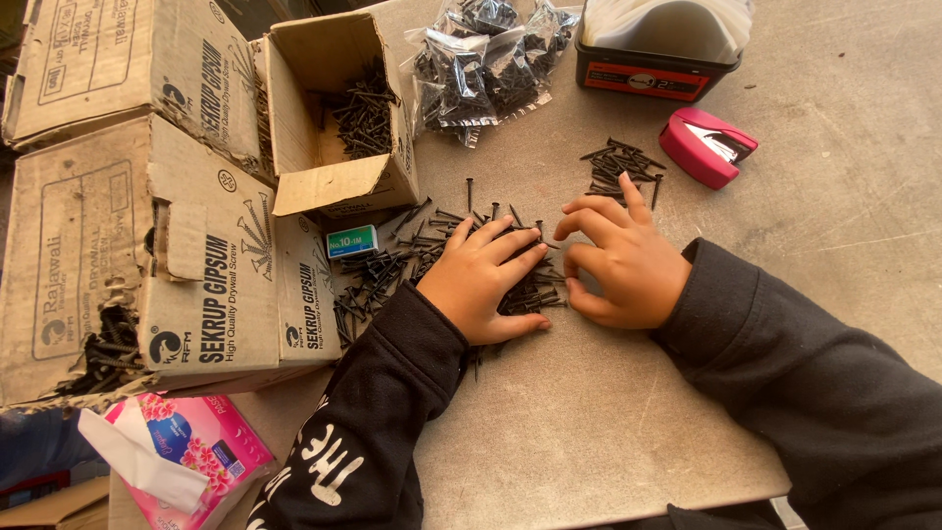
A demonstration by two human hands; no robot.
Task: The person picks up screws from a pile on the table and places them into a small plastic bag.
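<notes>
A loose heap of black screws (412, 257) lies spread on the grey table (589, 422). My left hand (483, 280) rests flat on top of the heap, fingers spread and pointing right. My right hand (616, 260) hovers just right of it with fingers curled, fingertips near the heap's right edge; whether it pinches a screw is hidden. A smaller, tidier bunch of screws (620, 167) lies beyond my right hand. Both arms wear black sleeves.
Cardboard boxes (137, 226) stack at the left, one open box (334, 118) holding screws. Clear bags of screws (486, 59) lie at the back, next to a black tub (653, 59). A pink stapler (706, 145), a small staple box (351, 240) and a pink tissue pack (186, 451) are nearby.
</notes>
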